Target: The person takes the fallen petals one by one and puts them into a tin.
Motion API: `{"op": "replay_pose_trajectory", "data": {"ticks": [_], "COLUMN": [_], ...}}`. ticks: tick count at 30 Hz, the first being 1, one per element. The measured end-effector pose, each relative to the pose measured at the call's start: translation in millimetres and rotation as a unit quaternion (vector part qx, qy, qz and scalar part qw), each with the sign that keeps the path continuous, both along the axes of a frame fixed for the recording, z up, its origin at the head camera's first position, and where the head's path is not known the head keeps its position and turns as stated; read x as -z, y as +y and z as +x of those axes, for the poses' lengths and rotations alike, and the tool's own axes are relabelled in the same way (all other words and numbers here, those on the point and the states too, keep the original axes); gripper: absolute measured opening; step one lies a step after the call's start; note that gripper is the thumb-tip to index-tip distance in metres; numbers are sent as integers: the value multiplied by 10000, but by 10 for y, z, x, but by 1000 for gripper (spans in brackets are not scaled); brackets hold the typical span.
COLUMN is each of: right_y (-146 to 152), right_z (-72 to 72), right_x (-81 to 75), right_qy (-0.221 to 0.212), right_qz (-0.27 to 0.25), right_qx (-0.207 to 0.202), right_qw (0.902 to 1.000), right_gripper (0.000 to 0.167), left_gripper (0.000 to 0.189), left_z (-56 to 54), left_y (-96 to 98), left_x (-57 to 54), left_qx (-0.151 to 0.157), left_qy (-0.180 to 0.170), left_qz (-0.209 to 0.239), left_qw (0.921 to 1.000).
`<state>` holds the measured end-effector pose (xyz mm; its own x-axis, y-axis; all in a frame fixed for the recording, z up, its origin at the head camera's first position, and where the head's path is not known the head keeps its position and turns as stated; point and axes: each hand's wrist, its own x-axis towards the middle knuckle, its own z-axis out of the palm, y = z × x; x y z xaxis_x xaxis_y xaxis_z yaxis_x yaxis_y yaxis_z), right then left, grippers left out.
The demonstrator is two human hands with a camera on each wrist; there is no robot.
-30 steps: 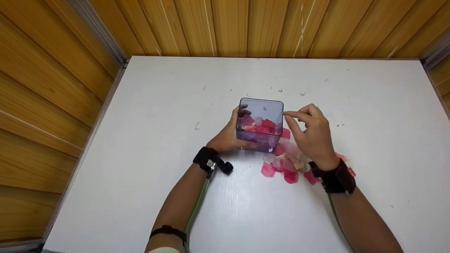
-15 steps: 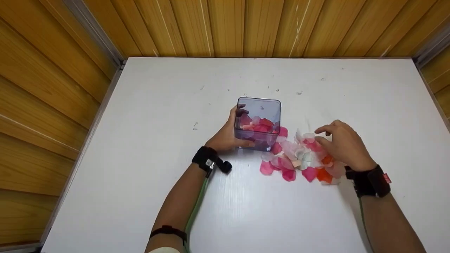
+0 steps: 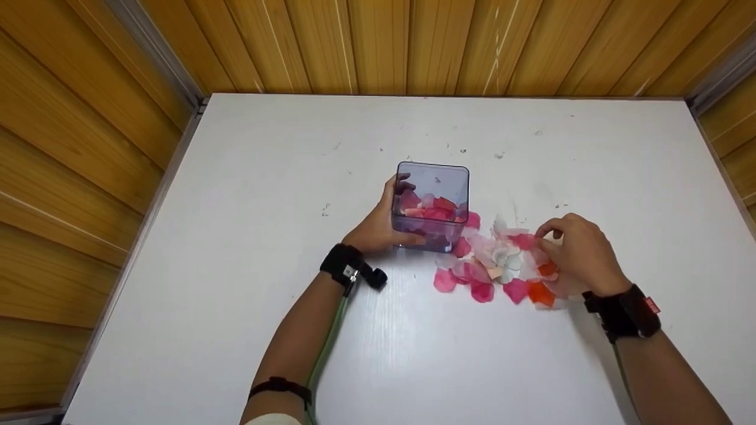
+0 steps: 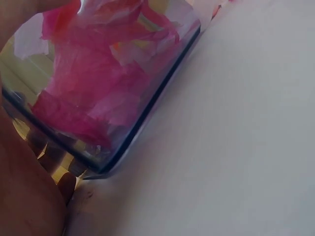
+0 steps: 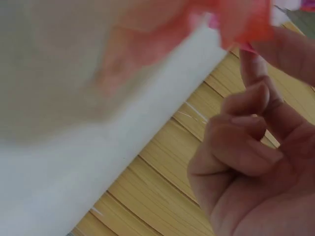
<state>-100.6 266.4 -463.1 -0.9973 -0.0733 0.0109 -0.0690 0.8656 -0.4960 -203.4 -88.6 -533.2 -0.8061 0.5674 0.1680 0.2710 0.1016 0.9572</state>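
Note:
My left hand (image 3: 378,227) grips a clear, bluish square plastic container (image 3: 433,230) from its left side, thumb along the near wall and fingers behind. Inside lie pink, red and pale artificial flower petals (image 3: 437,211), seen close through the wall in the left wrist view. A loose heap of petals (image 3: 481,292) in pink, white and orange lies on the table right of the container. At the heap's right edge my right hand (image 3: 582,254) pinches a pink petal (image 3: 522,241) between thumb and index finger; its other fingers are curled in the right wrist view.
The white table (image 3: 283,159) has small dark scuffs on its surface. Wood-patterned panels (image 3: 384,47) stand along its far and left edges. Each wrist wears a black strap (image 3: 629,313) with a cable running down the arm.
My right hand has moved from the container's right rim rightward and down to the petals, and its thumb and index finger have closed on a pink one. The left hand keeps holding the container.

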Motion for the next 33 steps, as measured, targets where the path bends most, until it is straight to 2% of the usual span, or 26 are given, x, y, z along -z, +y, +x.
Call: {"op": "replay_pose_trajectory", "data": {"ticks": [3,6,10,13,17,20,23,26,28,31,33], "right_y": [-68,-202,-428,-573,-679,-682,-633,-572,-555,-589,-664], "right_z": [13,-3,-55,-104,-164,-202,-226,-227,-222,-220,-240], "right_x": [-98,-202,-360,-469,-515,-474,-428,-444,-491,-596,-644], "right_qy": [728,1391,1839,1515,338,-324,-580,-571,-365,360,932], "right_qz": [-128,-456,-849,-829,-300,293,542,312,-16,-521,-804], "right_qx": [-60,-127,-248,-559,-1114,-1275,-1392,-1578,-1607,-1323,-1137], "right_qw": [9972,9892,9789,9834,9927,9909,9871,9853,9863,9892,9859], "right_gripper": [12,12,11,11,14,16,14,13,13,13,12], "left_gripper": [121,122,121,122,121,122,121,122,123,123,123], "left_z": [0,-3,-4,-5,-7,-12,-21,-26,-22,-19,-16], "left_y": [-9,-15,-6,14,51,78,94,102,102,104,102], "left_x": [-5,-10,-1,21,32,32,27,22,15,8,2], "left_qx": [-38,-73,-63,6,59,53,70,55,61,59,57], "left_qy": [39,62,45,6,-19,-22,-44,-44,-19,23,70], "left_qz": [20,21,16,101,131,128,174,182,151,104,79], "left_qw": [10000,10000,10000,9999,9999,9999,9998,9998,9999,9999,9999]}}
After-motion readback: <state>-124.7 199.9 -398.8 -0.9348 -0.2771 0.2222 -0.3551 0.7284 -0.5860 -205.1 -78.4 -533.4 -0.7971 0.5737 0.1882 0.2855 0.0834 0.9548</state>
